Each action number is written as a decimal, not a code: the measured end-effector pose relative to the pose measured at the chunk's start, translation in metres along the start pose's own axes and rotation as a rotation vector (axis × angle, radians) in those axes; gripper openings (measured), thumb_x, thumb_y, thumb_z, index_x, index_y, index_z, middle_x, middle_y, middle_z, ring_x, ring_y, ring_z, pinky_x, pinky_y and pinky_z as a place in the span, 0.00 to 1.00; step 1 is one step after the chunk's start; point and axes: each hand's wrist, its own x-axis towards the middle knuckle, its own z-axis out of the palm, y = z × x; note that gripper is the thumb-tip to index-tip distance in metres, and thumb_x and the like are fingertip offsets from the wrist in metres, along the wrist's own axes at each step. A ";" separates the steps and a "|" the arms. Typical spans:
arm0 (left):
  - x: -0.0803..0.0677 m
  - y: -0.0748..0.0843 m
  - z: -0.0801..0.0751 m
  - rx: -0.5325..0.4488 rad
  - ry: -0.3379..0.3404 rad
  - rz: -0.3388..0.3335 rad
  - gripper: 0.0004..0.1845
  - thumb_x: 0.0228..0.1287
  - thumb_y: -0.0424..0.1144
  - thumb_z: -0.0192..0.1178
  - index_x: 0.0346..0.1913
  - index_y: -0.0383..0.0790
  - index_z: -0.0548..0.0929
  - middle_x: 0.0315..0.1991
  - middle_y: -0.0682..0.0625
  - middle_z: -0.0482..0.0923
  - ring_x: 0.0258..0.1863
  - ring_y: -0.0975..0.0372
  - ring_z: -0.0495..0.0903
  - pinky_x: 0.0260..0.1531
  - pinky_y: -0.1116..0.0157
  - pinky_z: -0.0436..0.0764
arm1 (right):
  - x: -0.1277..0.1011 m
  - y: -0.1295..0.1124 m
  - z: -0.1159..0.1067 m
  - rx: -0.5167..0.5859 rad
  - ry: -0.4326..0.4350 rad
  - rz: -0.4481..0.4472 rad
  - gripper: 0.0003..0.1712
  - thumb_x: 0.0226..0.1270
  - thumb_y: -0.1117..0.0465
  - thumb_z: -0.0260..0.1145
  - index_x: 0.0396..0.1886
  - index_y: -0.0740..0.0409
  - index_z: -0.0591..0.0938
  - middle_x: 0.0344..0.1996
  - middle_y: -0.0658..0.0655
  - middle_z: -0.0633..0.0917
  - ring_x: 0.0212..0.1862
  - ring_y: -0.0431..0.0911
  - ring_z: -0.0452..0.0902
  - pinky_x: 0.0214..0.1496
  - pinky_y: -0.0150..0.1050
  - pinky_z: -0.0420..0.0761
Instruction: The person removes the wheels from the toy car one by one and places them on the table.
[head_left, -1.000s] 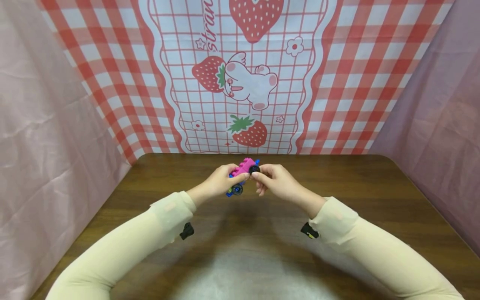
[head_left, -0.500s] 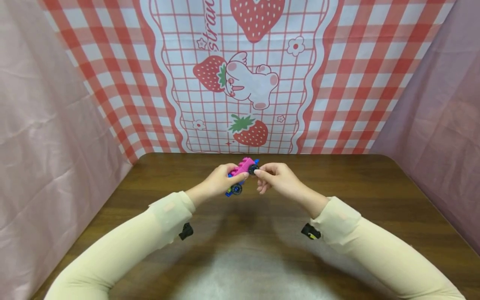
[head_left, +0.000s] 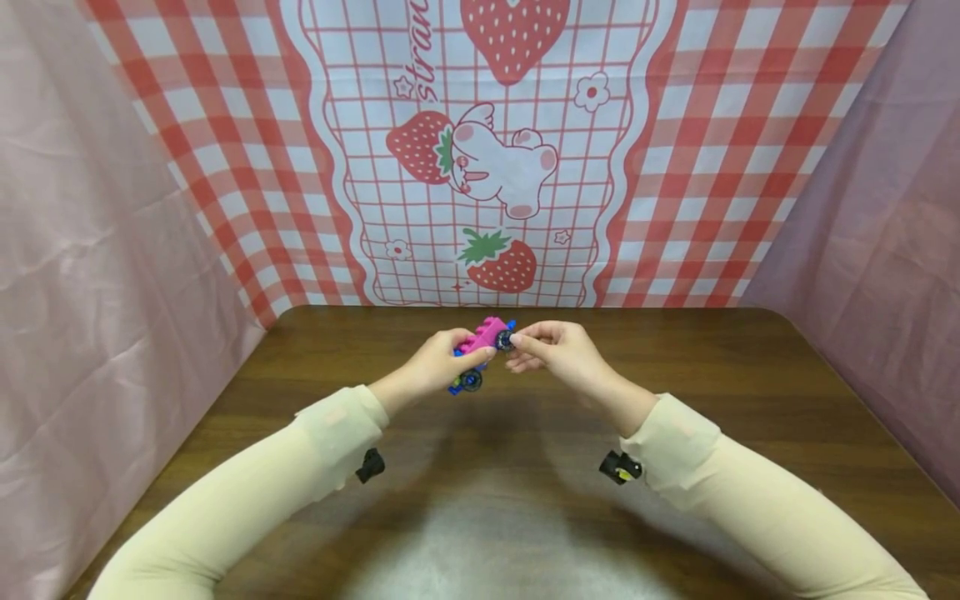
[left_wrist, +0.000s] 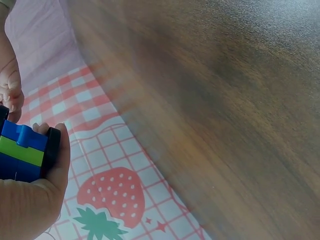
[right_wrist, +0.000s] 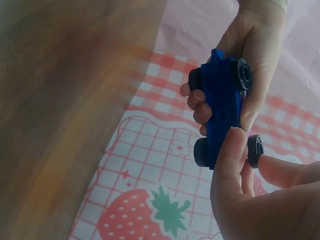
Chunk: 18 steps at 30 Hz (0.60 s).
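Held above the brown wooden table (head_left: 675, 375), a small pink-topped, blue-bottomed plastic brick car (head_left: 483, 340) gripped round its body by the curled left hand (head_left: 438, 364), its black front wheel (head_left: 504, 339) pinched by the right hand (head_left: 558, 354).

Dark wood-grain desk (head_left: 750, 400), rounded far corners; both cream sleeves (head_left: 247, 492) rest on its surface.

- A makeshift recording booth, not a lived-in room.
- Plain pink cloth (head_left: 90, 275) walls off both sides.
- A strawberry-print checked backdrop (head_left: 480, 150) hangs behind the brown wooden surface (head_left: 720, 375).
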 end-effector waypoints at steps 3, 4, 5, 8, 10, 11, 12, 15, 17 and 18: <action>-0.001 -0.001 -0.001 -0.003 -0.005 -0.004 0.21 0.68 0.49 0.59 0.49 0.32 0.79 0.40 0.41 0.83 0.32 0.60 0.81 0.31 0.67 0.80 | 0.000 0.000 0.000 0.042 0.017 0.006 0.17 0.70 0.64 0.62 0.47 0.76 0.76 0.29 0.59 0.88 0.31 0.45 0.87 0.42 0.41 0.85; -0.001 -0.001 -0.001 -0.006 -0.007 -0.008 0.22 0.68 0.49 0.59 0.50 0.31 0.79 0.40 0.41 0.83 0.32 0.60 0.81 0.31 0.67 0.80 | -0.001 0.000 0.000 0.048 0.021 0.007 0.16 0.70 0.64 0.61 0.48 0.77 0.76 0.28 0.57 0.88 0.31 0.44 0.86 0.41 0.40 0.85; -0.002 -0.001 -0.002 -0.005 -0.009 -0.012 0.22 0.68 0.49 0.59 0.50 0.31 0.79 0.40 0.41 0.83 0.32 0.60 0.81 0.31 0.67 0.80 | -0.001 0.000 0.000 0.051 0.025 0.006 0.16 0.70 0.65 0.61 0.48 0.76 0.76 0.26 0.55 0.88 0.30 0.44 0.86 0.41 0.39 0.85; -0.003 -0.003 -0.003 -0.001 -0.008 -0.017 0.23 0.68 0.50 0.58 0.51 0.31 0.79 0.41 0.41 0.83 0.33 0.59 0.81 0.32 0.66 0.81 | 0.000 0.001 -0.001 0.055 0.024 -0.004 0.16 0.70 0.66 0.60 0.49 0.78 0.75 0.25 0.50 0.86 0.31 0.43 0.86 0.41 0.38 0.85; -0.004 -0.004 -0.004 -0.001 -0.003 -0.019 0.23 0.68 0.50 0.59 0.52 0.31 0.78 0.42 0.40 0.83 0.34 0.58 0.82 0.33 0.65 0.81 | 0.000 0.001 -0.001 0.057 0.023 -0.013 0.16 0.70 0.66 0.60 0.49 0.78 0.74 0.25 0.50 0.86 0.31 0.43 0.86 0.40 0.38 0.85; -0.004 -0.005 -0.004 -0.003 0.000 -0.020 0.23 0.68 0.50 0.59 0.52 0.32 0.78 0.43 0.40 0.83 0.34 0.58 0.82 0.33 0.65 0.82 | 0.001 0.002 -0.002 0.057 0.024 -0.019 0.16 0.70 0.67 0.60 0.49 0.78 0.74 0.25 0.50 0.86 0.31 0.42 0.86 0.40 0.37 0.85; -0.004 -0.005 -0.005 -0.005 0.005 -0.021 0.23 0.68 0.49 0.59 0.53 0.32 0.78 0.44 0.39 0.82 0.35 0.58 0.83 0.34 0.65 0.82 | 0.001 0.002 -0.002 0.058 0.026 -0.023 0.16 0.70 0.67 0.60 0.49 0.78 0.74 0.25 0.50 0.86 0.31 0.42 0.86 0.40 0.37 0.85; -0.004 -0.007 -0.006 -0.016 0.023 -0.024 0.23 0.68 0.48 0.59 0.55 0.32 0.77 0.46 0.38 0.82 0.37 0.56 0.83 0.34 0.64 0.83 | 0.002 0.003 -0.004 0.062 0.035 -0.025 0.15 0.70 0.68 0.60 0.50 0.77 0.73 0.25 0.49 0.86 0.31 0.42 0.86 0.39 0.35 0.85; -0.003 -0.009 -0.006 -0.026 0.039 -0.027 0.23 0.68 0.48 0.60 0.55 0.32 0.77 0.46 0.38 0.82 0.37 0.56 0.83 0.34 0.64 0.83 | 0.003 0.004 -0.005 0.060 0.040 -0.019 0.16 0.70 0.68 0.60 0.51 0.77 0.73 0.26 0.50 0.86 0.31 0.42 0.86 0.39 0.36 0.85; -0.003 -0.010 -0.007 -0.027 0.048 -0.026 0.22 0.67 0.48 0.60 0.54 0.32 0.77 0.45 0.38 0.82 0.37 0.56 0.83 0.33 0.64 0.83 | 0.003 0.004 -0.005 0.059 0.043 -0.012 0.16 0.70 0.68 0.60 0.51 0.76 0.73 0.27 0.51 0.86 0.31 0.43 0.86 0.39 0.36 0.85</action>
